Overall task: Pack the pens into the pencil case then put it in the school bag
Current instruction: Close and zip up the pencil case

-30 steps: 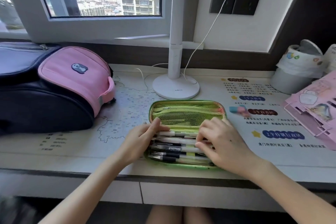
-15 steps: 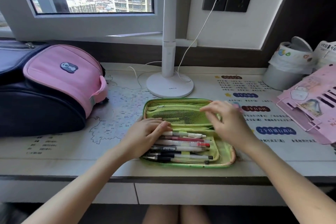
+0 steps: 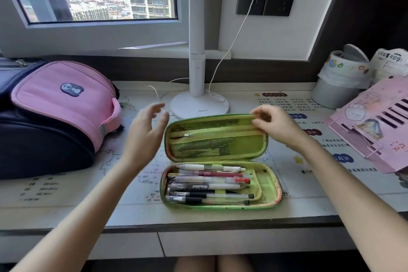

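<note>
The green pencil case (image 3: 270, 185) lies open on the desk in front of me, its mesh-pocket lid (image 3: 216, 137) raised toward the lamp. Several pens (image 3: 209, 183) lie side by side in the lower half. My right hand (image 3: 280, 126) pinches the lid's top right edge. My left hand (image 3: 145, 132) hovers open just left of the lid, touching nothing. The pink and navy school bag (image 3: 55, 112) lies on its side at the left of the desk.
A white lamp base (image 3: 199, 104) with a cable stands right behind the case. A lined bin (image 3: 340, 81) and a pink card holder (image 3: 375, 123) sit at the right. The desk's front edge (image 3: 198, 225) runs just below the case.
Both hands left the pens. My right hand rose to the lid's top edge and pinched it, and my left hand lifted off to the lid's left side.
</note>
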A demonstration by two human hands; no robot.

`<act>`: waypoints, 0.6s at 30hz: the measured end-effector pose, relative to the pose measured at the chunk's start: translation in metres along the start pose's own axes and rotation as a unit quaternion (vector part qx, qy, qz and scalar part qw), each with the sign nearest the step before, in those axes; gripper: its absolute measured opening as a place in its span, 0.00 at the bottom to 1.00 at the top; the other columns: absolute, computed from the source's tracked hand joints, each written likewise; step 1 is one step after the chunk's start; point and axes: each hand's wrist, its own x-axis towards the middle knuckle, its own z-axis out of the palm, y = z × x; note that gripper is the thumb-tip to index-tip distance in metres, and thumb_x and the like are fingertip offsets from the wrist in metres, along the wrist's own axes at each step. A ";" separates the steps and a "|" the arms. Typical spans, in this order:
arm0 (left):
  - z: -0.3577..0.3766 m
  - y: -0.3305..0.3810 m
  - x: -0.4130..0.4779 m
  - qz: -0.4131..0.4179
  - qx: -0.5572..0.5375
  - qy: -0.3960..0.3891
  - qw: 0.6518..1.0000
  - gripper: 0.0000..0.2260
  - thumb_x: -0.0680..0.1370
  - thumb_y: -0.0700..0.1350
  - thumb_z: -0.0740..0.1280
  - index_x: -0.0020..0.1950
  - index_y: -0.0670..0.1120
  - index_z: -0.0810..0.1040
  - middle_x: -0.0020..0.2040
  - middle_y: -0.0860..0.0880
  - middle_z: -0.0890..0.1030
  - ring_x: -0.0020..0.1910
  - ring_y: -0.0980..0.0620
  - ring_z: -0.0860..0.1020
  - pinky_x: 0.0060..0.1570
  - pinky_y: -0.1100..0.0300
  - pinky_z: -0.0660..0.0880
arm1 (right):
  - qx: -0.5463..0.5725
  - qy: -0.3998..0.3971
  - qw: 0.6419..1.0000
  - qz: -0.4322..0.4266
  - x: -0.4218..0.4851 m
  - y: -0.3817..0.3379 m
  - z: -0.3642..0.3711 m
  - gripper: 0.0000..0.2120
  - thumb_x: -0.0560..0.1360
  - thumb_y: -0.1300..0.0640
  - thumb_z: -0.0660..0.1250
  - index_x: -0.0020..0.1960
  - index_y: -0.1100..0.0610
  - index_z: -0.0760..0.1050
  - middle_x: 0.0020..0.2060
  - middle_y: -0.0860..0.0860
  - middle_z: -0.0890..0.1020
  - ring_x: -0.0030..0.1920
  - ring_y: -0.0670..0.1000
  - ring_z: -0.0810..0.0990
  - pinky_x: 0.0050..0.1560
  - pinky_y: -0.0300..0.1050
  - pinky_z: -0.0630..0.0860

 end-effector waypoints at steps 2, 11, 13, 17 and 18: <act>-0.010 0.009 0.004 0.021 -0.007 -0.010 1.000 0.20 0.77 0.55 0.58 0.66 0.50 0.69 0.63 0.48 0.75 0.61 0.51 0.73 0.61 0.51 0.70 | 0.017 0.024 0.998 -0.053 -0.022 -0.012 -0.013 0.06 0.74 0.63 0.66 0.49 0.55 0.77 0.44 0.48 0.81 0.45 0.46 0.80 0.45 0.38 0.77; -0.025 0.042 -0.037 0.054 0.097 -0.431 0.896 0.25 0.68 0.72 0.56 0.63 0.68 0.68 0.64 0.64 0.72 0.62 0.65 0.70 0.64 0.60 0.67 | 0.001 -0.004 0.989 -0.149 -0.129 0.010 -0.008 0.26 0.67 0.72 0.71 0.53 0.44 0.75 0.52 0.39 0.79 0.57 0.38 0.76 0.60 0.28 0.67; -0.022 0.036 -0.056 0.148 0.203 -0.390 0.886 0.32 0.64 0.75 0.55 0.67 0.68 0.62 0.70 0.60 0.68 0.68 0.57 0.66 0.68 0.55 0.62 | -0.040 0.007 0.981 -0.192 -0.140 0.021 0.003 0.26 0.65 0.75 0.70 0.55 0.49 0.76 0.52 0.40 0.76 0.58 0.40 0.74 0.61 0.29 0.66; -0.011 0.016 -0.086 0.303 0.304 -0.240 0.871 0.31 0.69 0.65 0.62 0.70 0.58 0.64 0.68 0.53 0.73 0.66 0.47 0.71 0.66 0.52 0.65 | -0.075 0.032 0.968 -0.236 -0.149 0.032 0.015 0.23 0.65 0.72 0.63 0.55 0.53 0.73 0.54 0.46 0.74 0.57 0.44 0.74 0.62 0.31 0.66; -0.008 0.012 -0.092 0.315 0.304 -0.218 0.873 0.30 0.70 0.63 0.62 0.70 0.56 0.65 0.67 0.53 0.74 0.65 0.46 0.72 0.65 0.51 0.67 | -0.084 0.027 0.968 -0.236 -0.150 0.031 0.016 0.23 0.64 0.71 0.63 0.55 0.53 0.72 0.55 0.47 0.74 0.58 0.45 0.74 0.62 0.32 0.67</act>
